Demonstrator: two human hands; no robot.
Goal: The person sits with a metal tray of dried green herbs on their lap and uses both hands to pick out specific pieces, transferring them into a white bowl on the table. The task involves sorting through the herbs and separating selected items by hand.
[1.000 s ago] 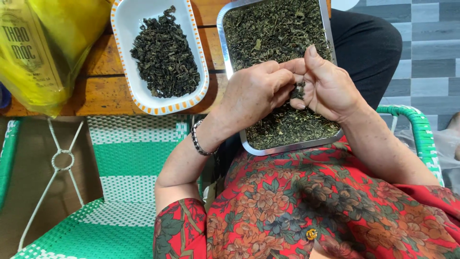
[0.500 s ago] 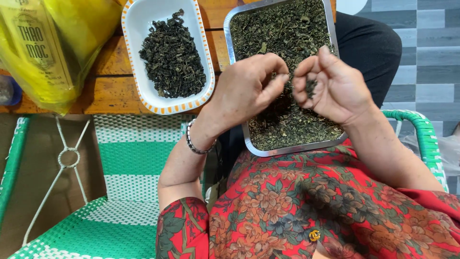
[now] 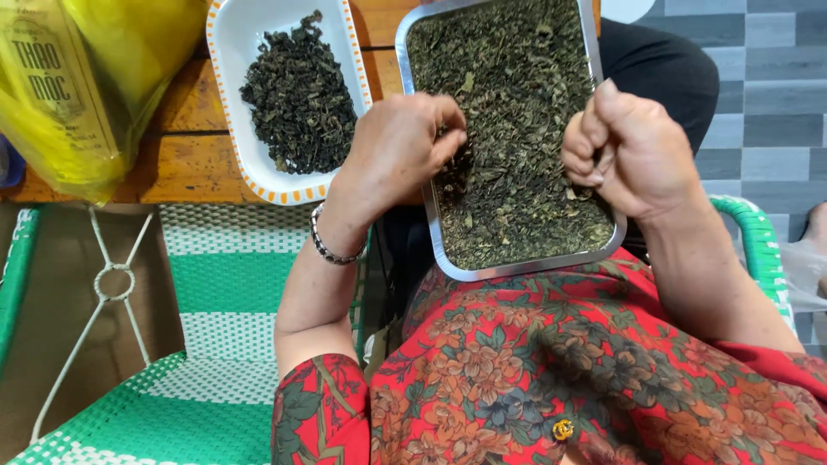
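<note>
A silver metal tray (image 3: 436, 232) filled with crumbled dried green leaves (image 3: 517, 103) rests on my lap and against the table edge. My left hand (image 3: 396, 151), with a beaded bracelet at the wrist, hovers over the tray's left side, fingertips pinched to the thumb on a bit of dried leaf. My right hand (image 3: 633, 146) is over the tray's right side, its fingers curled tight against the thumb around a small pinch of leaves. The hands are apart, a hand's width between them.
A white rectangular dish with an orange rim (image 3: 233, 129) holds darker curled dried leaves (image 3: 297, 95) on the wooden table (image 3: 185, 155). A yellow plastic bag (image 3: 77, 77) lies at the left. A green and white woven chair (image 3: 224, 293) stands beside me.
My hands, pressed together over the tray's middle a second ago, have drawn apart, the left going left and the right going right. The view has shifted slightly.
</note>
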